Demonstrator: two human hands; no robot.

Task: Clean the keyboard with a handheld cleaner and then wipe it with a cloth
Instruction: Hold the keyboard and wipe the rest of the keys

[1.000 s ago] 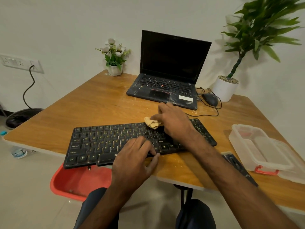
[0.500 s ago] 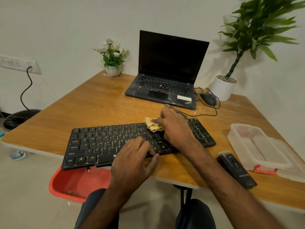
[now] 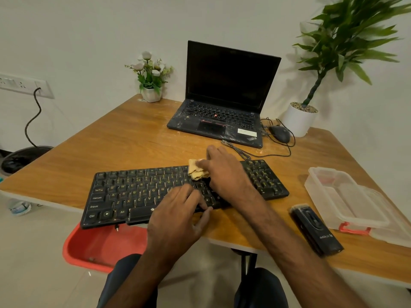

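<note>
A black keyboard (image 3: 133, 192) lies across the near edge of the wooden table (image 3: 111, 147), its left end hanging over the edge. My right hand (image 3: 224, 172) holds a crumpled yellow cloth (image 3: 196, 171) against the top rows of keys, right of the middle. My left hand (image 3: 178, 216) rests flat on the lower keys near the space bar, fingers spread, steadying the keyboard. The black handheld cleaner (image 3: 315, 230) lies on the table to the right of my right forearm.
An open black laptop (image 3: 224, 98) stands at the back, with a wired mouse (image 3: 279, 134) beside it. A clear plastic box (image 3: 347, 201) sits at the right. A small flower pot (image 3: 152, 85) and a tall potted plant (image 3: 300, 117) stand at the back. A red tub (image 3: 100, 247) sits below the table edge.
My right hand has slid the cloth a little along the top rows of the keyboard. The view has tilted, bringing the handheld cleaner fully into sight. My left hand has stayed put.
</note>
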